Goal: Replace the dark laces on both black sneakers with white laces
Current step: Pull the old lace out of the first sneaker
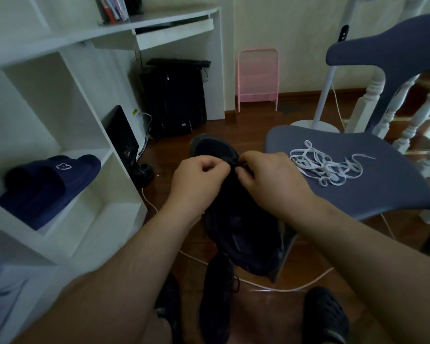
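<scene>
A black sneaker (243,234) is held up in front of me, toe pointing away. My left hand (199,180) and my right hand (271,177) meet over its lacing area, fingers curled and pinching the dark lace (235,165) near the toe end. The second black sneaker (219,301) lies on the floor below, a dark lace trailing from it. A loose tangle of white laces (328,165) rests on the blue chair seat (358,194) to the right.
White shelving (67,135) stands at left with navy slippers (47,187) on a shelf. A white cable (258,286) runs across the wooden floor. Black clogs (323,319) are on my feet below. A pink rack (257,78) and a fan stand sit behind.
</scene>
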Demonstrator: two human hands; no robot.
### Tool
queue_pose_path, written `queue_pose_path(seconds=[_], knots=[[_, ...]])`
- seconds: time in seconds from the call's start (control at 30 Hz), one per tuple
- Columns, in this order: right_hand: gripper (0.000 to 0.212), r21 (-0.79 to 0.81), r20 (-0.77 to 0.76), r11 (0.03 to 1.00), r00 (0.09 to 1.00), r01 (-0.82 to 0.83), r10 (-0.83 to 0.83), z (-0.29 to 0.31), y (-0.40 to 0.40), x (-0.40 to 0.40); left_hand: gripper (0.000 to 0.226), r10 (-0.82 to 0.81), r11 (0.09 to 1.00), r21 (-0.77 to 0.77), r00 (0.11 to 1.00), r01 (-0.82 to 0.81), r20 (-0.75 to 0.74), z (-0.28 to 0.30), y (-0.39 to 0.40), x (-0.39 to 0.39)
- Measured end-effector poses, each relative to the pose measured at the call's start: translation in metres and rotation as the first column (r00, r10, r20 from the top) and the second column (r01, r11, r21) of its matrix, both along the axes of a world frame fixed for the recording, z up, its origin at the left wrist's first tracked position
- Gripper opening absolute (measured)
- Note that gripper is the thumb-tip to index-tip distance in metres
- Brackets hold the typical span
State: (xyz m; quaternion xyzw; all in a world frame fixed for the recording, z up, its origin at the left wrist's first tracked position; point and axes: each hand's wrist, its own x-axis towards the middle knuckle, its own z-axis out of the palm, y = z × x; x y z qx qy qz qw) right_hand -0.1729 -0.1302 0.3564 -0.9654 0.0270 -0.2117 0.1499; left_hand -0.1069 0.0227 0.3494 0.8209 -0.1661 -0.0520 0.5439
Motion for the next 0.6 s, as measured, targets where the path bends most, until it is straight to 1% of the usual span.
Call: queue_pose_path(seconds=[0.07, 0.13, 0.17, 0.2, 0.23, 0.27, 0.33, 0.37, 0.4, 0.43, 0.5, 0.53, 0.6], knots=[[0.027, 0.033, 0.004, 0.999, 0.999, 0.04, -0.041, -0.001, -0.006, 0.002, 0.027, -0.115, 0.981, -0.165, 0.992, 0.105, -0.052, 0.007, 0.002, 0.0], [0.027, 0.075, -0.018, 0.994, 0.996, 0.083, -0.082, 0.001, -0.015, 0.002, 0.023, -0.3, 0.911, -0.324, 0.949, 0.256, -0.093, 0.014, 0.011, 0.001], [0.027, 0.096, -0.026, 0.991, 0.995, 0.095, -0.093, 0.001, -0.019, 0.001, 0.021, -0.389, 0.87, -0.372, 0.914, 0.323, -0.115, 0.017, 0.015, 0.002], [0.027, 0.109, -0.031, 0.989, 0.994, 0.104, -0.101, 0.0, -0.022, 0.001, 0.02, -0.424, 0.861, -0.365, 0.897, 0.355, -0.127, 0.018, 0.018, 0.004], [0.027, 0.112, -0.028, 0.988, 0.994, 0.11, -0.107, -0.001, -0.023, 0.0, 0.022, -0.41, 0.88, -0.311, 0.904, 0.359, -0.118, 0.016, 0.02, 0.006], [0.027, 0.106, -0.023, 0.988, 0.993, 0.116, -0.114, -0.001, -0.023, -0.001, 0.027, -0.34, 0.925, -0.208, 0.937, 0.318, -0.078, 0.011, 0.02, 0.009], [0.026, 0.082, 0.001, 0.991, 0.994, 0.11, -0.11, -0.003, -0.019, -0.001, 0.036, -0.155, 0.988, 0.006, 0.986, 0.155, 0.055, 0.005, 0.017, 0.009], [0.025, 0.072, 0.016, 0.993, 0.995, 0.099, -0.1, -0.003, -0.016, -0.001, 0.034, -0.089, 0.993, 0.084, 0.99, 0.081, 0.105, 0.004, 0.014, 0.007], [0.025, 0.063, 0.028, 0.994, 0.995, 0.089, -0.091, -0.003, -0.013, -0.001, 0.028, -0.058, 0.991, 0.131, 0.988, 0.039, 0.14, 0.003, 0.011, 0.004], [0.024, 0.056, 0.04, 0.995, 0.996, 0.081, -0.083, -0.003, -0.01, 0.0, 0.023, -0.043, 0.986, 0.165, 0.986, 0.016, 0.163, 0.003, 0.008, 0.0], [0.025, 0.046, 0.059, 0.997, 0.996, 0.067, -0.07, -0.001, -0.006, 0.0, 0.022, -0.033, 0.977, 0.211, 0.98, -0.009, 0.196, 0.002, 0.004, -0.003], [0.026, 0.04, 0.064, 0.998, 0.996, 0.058, -0.06, -0.002, -0.005, 0.0, 0.023, -0.031, 0.98, 0.198, 0.981, -0.008, 0.19, 0.001, 0.003, -0.003], [0.028, 0.03, 0.067, 0.999, 0.997, 0.033, -0.035, -0.004, -0.002, 0.001, 0.017, -0.02, 0.996, 0.084, 0.993, 0.01, 0.12, -0.003, 0.001, -0.001]])
